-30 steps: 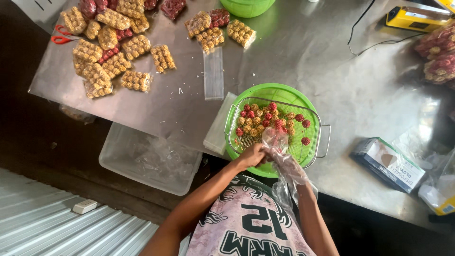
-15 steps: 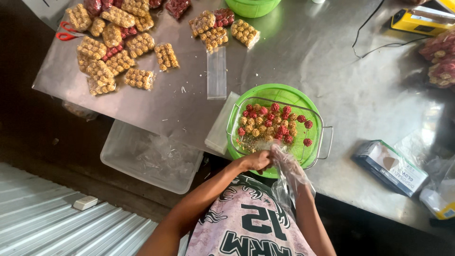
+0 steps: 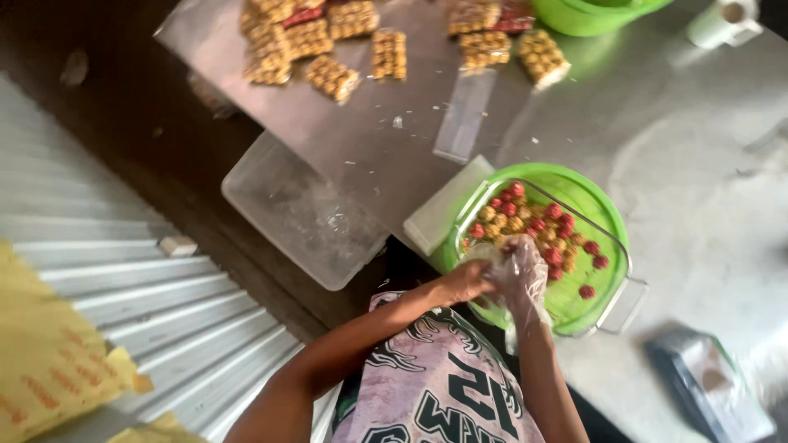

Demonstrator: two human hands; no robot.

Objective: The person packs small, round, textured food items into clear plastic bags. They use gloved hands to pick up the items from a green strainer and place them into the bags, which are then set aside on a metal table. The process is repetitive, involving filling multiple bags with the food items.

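Both hands have drawn in closer together over the near rim of the tray since half a second ago, and the view has swung left, so more of the corrugated metal sheeting (image 3: 123, 303) and a yellow printed bag (image 3: 49, 369) now show at the far left. Next along, a clear plastic tub (image 3: 300, 213) sits below the edge of the steel table (image 3: 698, 189), well apart from the hands. Up at the far side of the table lie wrapped blocks of puffed snacks (image 3: 328, 41), some golden, some red, with a flat clear plastic sleeve (image 3: 464, 115) lying below them. Nearer me, the left hand (image 3: 464, 283) has its fingers curled together, pinching the edge of the thin clear plastic bag (image 3: 521, 275). That bag wraps the right hand (image 3: 525, 271), whose fingers are bunched inside it, though I cannot tell what they close on. Both hands hover at the near rim of the clear tray (image 3: 628, 299), which rests on a green round lid (image 3: 591, 197) and holds loose red and golden snack balls (image 3: 533, 221). Farther right lies a blurred small box (image 3: 706, 385), and a green bowl (image 3: 591, 12) stands at the top edge.
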